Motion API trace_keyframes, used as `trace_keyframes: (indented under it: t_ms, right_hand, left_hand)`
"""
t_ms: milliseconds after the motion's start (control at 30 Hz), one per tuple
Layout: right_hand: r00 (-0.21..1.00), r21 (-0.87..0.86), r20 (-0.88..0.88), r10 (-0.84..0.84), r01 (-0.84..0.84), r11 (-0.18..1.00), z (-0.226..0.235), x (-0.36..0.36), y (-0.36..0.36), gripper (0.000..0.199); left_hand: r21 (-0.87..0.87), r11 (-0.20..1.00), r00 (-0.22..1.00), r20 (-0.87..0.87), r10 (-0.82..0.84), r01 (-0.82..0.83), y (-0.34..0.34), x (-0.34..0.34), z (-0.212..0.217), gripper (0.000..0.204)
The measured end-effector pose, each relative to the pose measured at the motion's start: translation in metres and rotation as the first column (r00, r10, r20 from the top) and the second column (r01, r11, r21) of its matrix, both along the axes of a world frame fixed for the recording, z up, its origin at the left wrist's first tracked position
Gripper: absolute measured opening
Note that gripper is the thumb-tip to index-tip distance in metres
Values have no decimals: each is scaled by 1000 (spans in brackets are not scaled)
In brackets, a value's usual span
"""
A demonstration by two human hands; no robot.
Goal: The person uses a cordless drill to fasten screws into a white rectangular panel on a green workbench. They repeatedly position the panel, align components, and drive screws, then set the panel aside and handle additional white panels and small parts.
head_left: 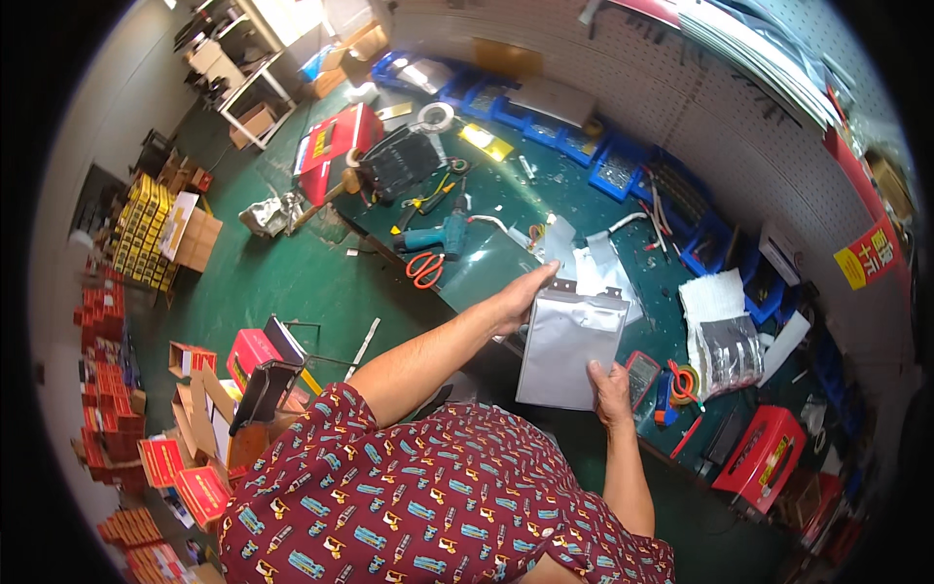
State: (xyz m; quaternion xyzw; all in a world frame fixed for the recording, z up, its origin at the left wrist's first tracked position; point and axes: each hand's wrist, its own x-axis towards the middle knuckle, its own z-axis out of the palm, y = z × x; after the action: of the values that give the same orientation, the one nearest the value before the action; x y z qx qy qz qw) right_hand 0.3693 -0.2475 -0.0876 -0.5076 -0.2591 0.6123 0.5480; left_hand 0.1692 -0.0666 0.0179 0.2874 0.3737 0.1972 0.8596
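Both of my hands hold a flat grey rectangular metal case [572, 348] over the near edge of the bench. Its far edge has small dark tabs. My left hand [528, 292] grips the far left corner, with the thumb on top and the other fingers mostly hidden. My right hand [611, 391] closes around the right side near the bottom corner, its thumb on the face. Just beyond the case lie clear and white plastic sheets [595, 265]. A red multimeter [640, 376] rests beside my right hand.
Left along the green bench lie red-handled scissors [424, 271], a teal power drill [435, 237] and a mallet [341, 187]. Blue parts bins [616, 169] line the wall. Rolls of tape [684, 383] and a red machine housing [766, 450] sit at right. Boxes [199, 477] stack on the left.
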Motion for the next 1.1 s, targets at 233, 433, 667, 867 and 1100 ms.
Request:
trace_keyframes:
  t_ms: [233, 433, 667, 867, 1100]
  right_hand:
    - [925, 92, 379, 42, -83, 992, 30, -13, 28, 46]
    - [744, 267, 639, -197, 27, 963, 83, -89, 50, 66]
    - [556, 437, 778, -291, -148, 887, 97, -208, 67, 36]
    - [592, 481, 724, -354, -67, 874, 82, -255, 82, 31]
    - [639, 554, 650, -411, -28, 832, 96, -281, 81, 35]
  left_hand:
    - [62, 989, 990, 35, -134, 132, -2, -59, 27, 34]
    - [322, 924, 978, 61, 197, -207, -46, -80, 17, 37]
    - [418, 748, 831, 32, 556, -516, -76, -110, -5, 32]
    - [407, 731, 786, -49, 617, -548, -74, -148, -42, 28]
    - [77, 778, 780, 140, 610, -623, -78, -188, -18, 32]
